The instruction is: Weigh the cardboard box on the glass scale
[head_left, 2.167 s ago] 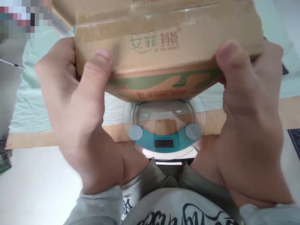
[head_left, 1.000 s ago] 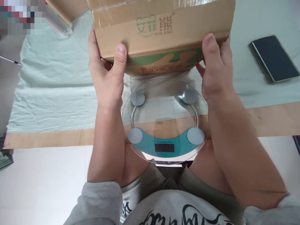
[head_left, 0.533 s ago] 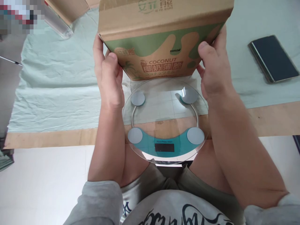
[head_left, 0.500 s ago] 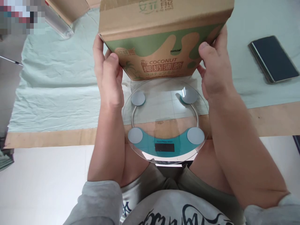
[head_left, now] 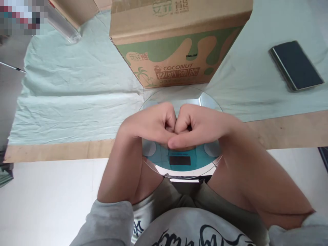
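Observation:
My left hand [head_left: 155,123] and my right hand [head_left: 203,123] are curled into fists, knuckles touching, above a round glass bathroom scale [head_left: 153,160]. The right thumb lies over the left one where they meet. Neither fist shows anything in it. Beneath them, the scale's teal base and dark display are visible, while its upper part is largely covered by my hands. Just beyond the scale stands a brown cardboard box [head_left: 176,48] with green print and the word COCONUT, apart from both hands.
A dark phone-like device [head_left: 297,65] lies on the pale green cloth [head_left: 77,85] at right. At upper left are a clear plastic container [head_left: 65,25] and another cardboard piece [head_left: 79,10]. The table's wooden edge [head_left: 289,130] runs in front.
Both hands have let go of the cardboard box's sides and come back over the scale, closing into fists that touch. The box stays behind the scale.

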The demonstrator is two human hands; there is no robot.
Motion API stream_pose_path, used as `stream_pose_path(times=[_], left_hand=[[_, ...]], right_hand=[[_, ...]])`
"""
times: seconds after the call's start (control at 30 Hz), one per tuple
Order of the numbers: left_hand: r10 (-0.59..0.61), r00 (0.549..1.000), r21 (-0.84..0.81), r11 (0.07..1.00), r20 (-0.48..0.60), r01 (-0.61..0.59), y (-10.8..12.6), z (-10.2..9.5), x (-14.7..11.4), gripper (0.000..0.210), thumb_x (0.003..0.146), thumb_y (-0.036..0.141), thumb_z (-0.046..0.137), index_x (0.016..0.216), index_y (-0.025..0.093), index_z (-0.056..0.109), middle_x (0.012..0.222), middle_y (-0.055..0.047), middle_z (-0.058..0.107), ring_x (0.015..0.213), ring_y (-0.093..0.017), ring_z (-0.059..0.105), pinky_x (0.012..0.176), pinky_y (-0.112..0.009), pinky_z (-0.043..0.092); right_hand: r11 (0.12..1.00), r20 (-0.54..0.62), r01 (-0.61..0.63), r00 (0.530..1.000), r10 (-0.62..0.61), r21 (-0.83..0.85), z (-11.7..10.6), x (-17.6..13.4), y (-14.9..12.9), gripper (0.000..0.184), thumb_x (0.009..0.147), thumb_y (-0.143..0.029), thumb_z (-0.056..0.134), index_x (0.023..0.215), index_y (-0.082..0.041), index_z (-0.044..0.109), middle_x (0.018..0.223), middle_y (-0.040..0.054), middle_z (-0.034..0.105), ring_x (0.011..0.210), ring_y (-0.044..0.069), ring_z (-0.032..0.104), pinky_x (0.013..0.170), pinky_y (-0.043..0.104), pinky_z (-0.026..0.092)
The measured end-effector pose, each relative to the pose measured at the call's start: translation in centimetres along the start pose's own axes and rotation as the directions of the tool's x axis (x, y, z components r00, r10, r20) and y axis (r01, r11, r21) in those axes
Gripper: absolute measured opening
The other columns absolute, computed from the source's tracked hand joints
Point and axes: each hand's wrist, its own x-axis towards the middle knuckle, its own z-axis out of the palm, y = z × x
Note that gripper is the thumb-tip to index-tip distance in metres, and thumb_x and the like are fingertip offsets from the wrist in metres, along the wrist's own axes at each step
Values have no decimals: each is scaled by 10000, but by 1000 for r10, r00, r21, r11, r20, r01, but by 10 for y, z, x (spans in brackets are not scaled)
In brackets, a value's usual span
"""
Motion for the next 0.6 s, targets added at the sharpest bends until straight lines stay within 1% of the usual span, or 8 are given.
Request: stream_pose_path(times=[0.03, 0.07, 0.1, 0.23, 0.33, 0.43, 0.53, 0.6], left_hand=[[-44, 994, 3, 999, 97, 44, -2, 2, 1, 563, 898, 357, 737, 504, 167, 384, 503, 52, 248, 489, -35, 245, 447, -211, 158], [-64, 990, 18, 998, 124, 63, -4, 2, 1, 552, 923, 381, 749, 537, 155, 426, 512, 58, 281, 490, -37, 275, 444, -193, 194], [-77, 989, 38, 997, 128, 72, -8, 2, 1, 535, 952, 412, 753, 587, 142, 470, 531, 63, 319, 496, -41, 307, 447, -180, 239], [-165, 975, 117, 982, 149, 148, -18, 1, -4, 411, 1013, 480, 703, 853, 108, 625, 708, 30, 537, 603, -77, 494, 545, -194, 468], [-238, 961, 174, 961, 142, 213, -18, -1, -6, 387, 1008, 480, 705, 974, 96, 677, 851, -10, 639, 731, -127, 608, 652, -244, 574], [-277, 954, 203, 947, 115, 251, -16, -1, -6, 374, 1010, 474, 702, 1004, 100, 688, 900, -24, 665, 778, -143, 634, 695, -264, 601], [-267, 961, 179, 951, 67, 251, -15, -2, -6, 375, 1011, 475, 702, 984, 102, 685, 874, -17, 656, 744, -130, 615, 662, -246, 585], [-218, 974, 142, 964, -65, 225, -16, -2, -5, 381, 1007, 473, 711, 927, 103, 665, 794, 5, 611, 663, -97, 555, 586, -208, 523]], right_hand=[[998, 111, -38, 993, 33, 42, 3, 2, 0, 686, 938, -545, 629, 546, -121, 259, 498, -34, 184, 483, -10, 188, 443, 172, 180], [995, 176, -68, 983, 54, 73, 5, 5, 1, 686, 929, -550, 618, 542, -126, 242, 492, -33, 182, 471, -8, 186, 429, 177, 175], [992, 198, -88, 978, 69, 90, 5, 7, 3, 681, 916, -551, 617, 542, -130, 235, 492, -32, 184, 469, -6, 188, 422, 180, 169], [984, 188, -148, 974, 128, 96, 1, 11, 6, 675, 873, -559, 645, 543, -138, 233, 502, -31, 188, 482, -6, 184, 418, 184, 146], [980, 163, -183, 972, 168, 82, 0, 9, 3, 660, 875, -538, 647, 565, -143, 219, 504, -31, 208, 489, -4, 191, 422, 187, 147], [975, 137, -213, 970, 203, 58, -1, 8, 0, 661, 892, -517, 664, 581, -140, 218, 508, -32, 216, 501, -3, 187, 437, 193, 143], [974, 99, -225, 970, 221, 31, 0, 7, -1, 671, 897, -501, 697, 590, -132, 228, 517, -36, 209, 513, -4, 192, 459, 199, 146], [974, 57, -225, 973, 224, 16, 1, 7, 0, 673, 907, -496, 706, 597, -128, 235, 528, -37, 193, 522, -4, 185, 476, 206, 140]])
